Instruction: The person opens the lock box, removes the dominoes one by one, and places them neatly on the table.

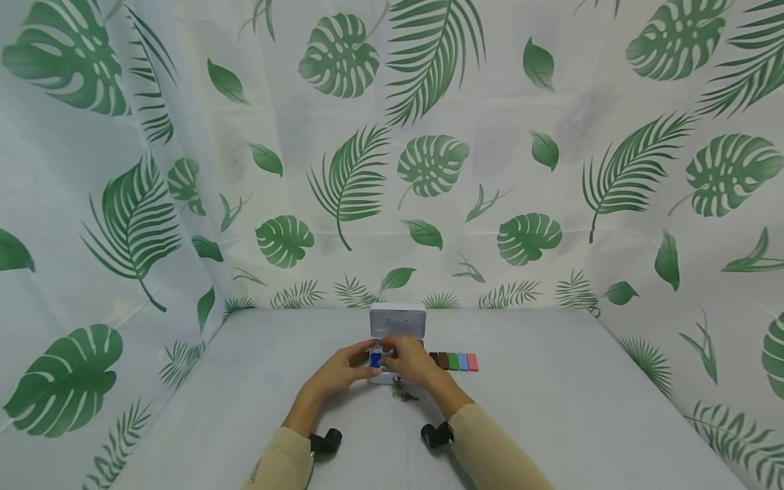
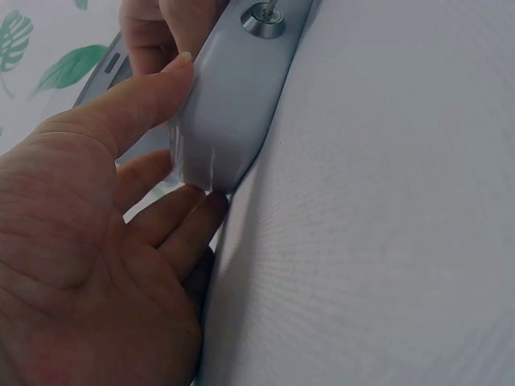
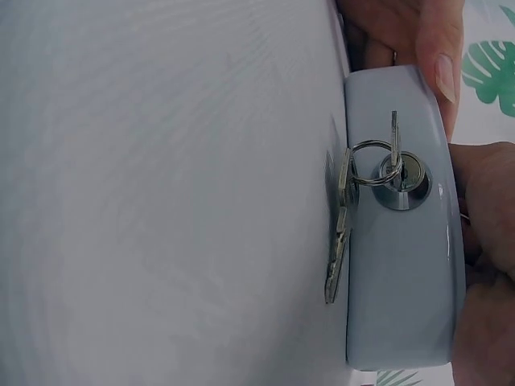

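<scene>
A small pale-grey lock box [image 1: 381, 378] stands on the table with its lid [image 1: 398, 321] raised at the back. My left hand [image 1: 338, 369] holds the box's left end, thumb at the front rim and fingers against the end wall. Over the opening, my right hand [image 1: 405, 356] reaches in with bent fingers; I cannot tell whether they pinch anything. A blue block [image 1: 376, 359] lies inside at the left. In the front lock [image 3: 405, 178] sits a key [image 3: 395, 133], with more keys [image 3: 338, 249] hanging from its ring.
To the right of the box, several coloured blocks lie in a row: dark ones, a green block [image 1: 452, 361], a light blue block [image 1: 463, 361] and a pink block [image 1: 472, 361]. Leaf-printed cloth [image 1: 429, 265] walls the white table [image 1: 551, 408] at the back and sides.
</scene>
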Action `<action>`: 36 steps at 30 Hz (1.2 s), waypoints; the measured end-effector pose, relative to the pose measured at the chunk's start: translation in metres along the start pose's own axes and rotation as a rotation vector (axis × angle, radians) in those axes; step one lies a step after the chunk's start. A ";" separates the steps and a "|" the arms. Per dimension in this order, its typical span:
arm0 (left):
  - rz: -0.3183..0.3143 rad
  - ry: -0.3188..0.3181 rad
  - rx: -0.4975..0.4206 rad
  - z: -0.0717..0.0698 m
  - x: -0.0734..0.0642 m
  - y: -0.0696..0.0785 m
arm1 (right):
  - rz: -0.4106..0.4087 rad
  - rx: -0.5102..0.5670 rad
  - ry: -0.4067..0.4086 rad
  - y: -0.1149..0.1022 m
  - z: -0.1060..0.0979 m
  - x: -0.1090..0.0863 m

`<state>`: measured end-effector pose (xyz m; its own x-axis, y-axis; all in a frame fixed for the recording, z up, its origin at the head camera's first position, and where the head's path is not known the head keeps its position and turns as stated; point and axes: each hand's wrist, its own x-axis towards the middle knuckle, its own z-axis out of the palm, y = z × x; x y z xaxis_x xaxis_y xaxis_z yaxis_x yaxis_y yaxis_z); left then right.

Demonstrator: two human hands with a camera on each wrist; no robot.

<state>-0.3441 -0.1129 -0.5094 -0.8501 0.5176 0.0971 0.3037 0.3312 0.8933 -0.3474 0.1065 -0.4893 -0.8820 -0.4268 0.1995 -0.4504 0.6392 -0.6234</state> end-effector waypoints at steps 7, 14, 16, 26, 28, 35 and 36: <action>-0.007 0.001 -0.019 0.000 -0.001 0.002 | 0.023 -0.006 -0.005 0.000 0.000 0.000; -0.001 -0.007 -0.022 0.000 -0.001 -0.001 | 0.009 -0.014 -0.014 0.000 0.000 -0.001; -0.009 -0.008 -0.023 0.000 -0.001 -0.001 | 0.004 -0.008 -0.016 0.000 0.000 -0.001; -0.011 -0.016 -0.034 -0.001 -0.001 0.000 | 0.031 -0.003 -0.045 0.002 0.001 0.003; -0.014 -0.016 -0.041 -0.001 -0.001 0.000 | 0.025 -0.006 -0.046 0.002 0.002 0.004; -0.006 -0.019 -0.032 -0.001 0.000 0.000 | 0.020 -0.003 -0.049 -0.001 0.002 0.004; -0.008 -0.020 -0.029 -0.001 0.000 0.000 | 0.023 -0.001 -0.051 -0.001 0.002 0.004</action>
<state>-0.3442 -0.1139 -0.5085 -0.8436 0.5308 0.0814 0.2839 0.3121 0.9066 -0.3503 0.1032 -0.4895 -0.8840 -0.4440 0.1464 -0.4302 0.6501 -0.6264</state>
